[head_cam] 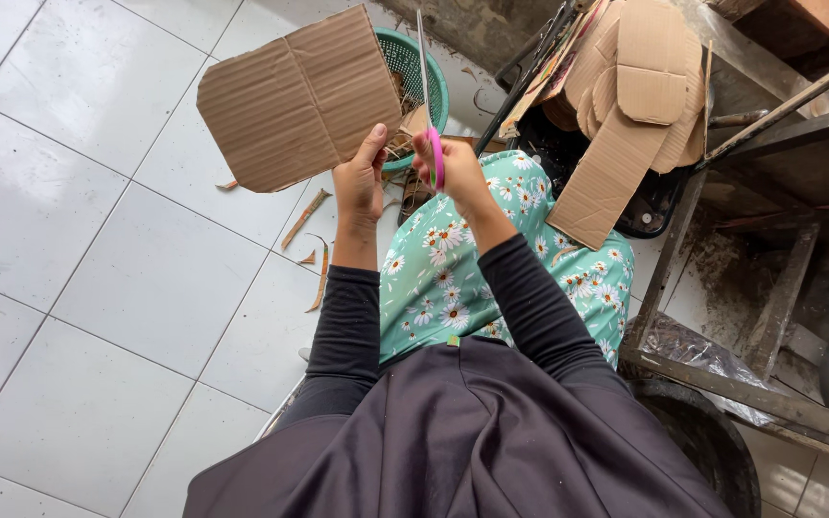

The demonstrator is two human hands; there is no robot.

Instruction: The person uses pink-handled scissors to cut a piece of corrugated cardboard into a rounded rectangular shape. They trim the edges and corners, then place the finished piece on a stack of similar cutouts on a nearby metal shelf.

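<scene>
Two hands cutting a flat piece of cardboard over a white tiled floor

The left hand (359, 182) pinches the lower right edge of the cardboard sheet (299, 101), thumb on top, holding it up above the floor (98, 288). The right hand (453, 168) has its grip closed round the pink handles of the scissors (429, 96), whose blades point up along the sheet's right edge, perhaps touching it. Behind the sheet stands a green basket (424, 67); cardboard strips (307, 219) lie on the tiles, and cut cardboard pieces (626, 105) are stacked well to the right
</scene>
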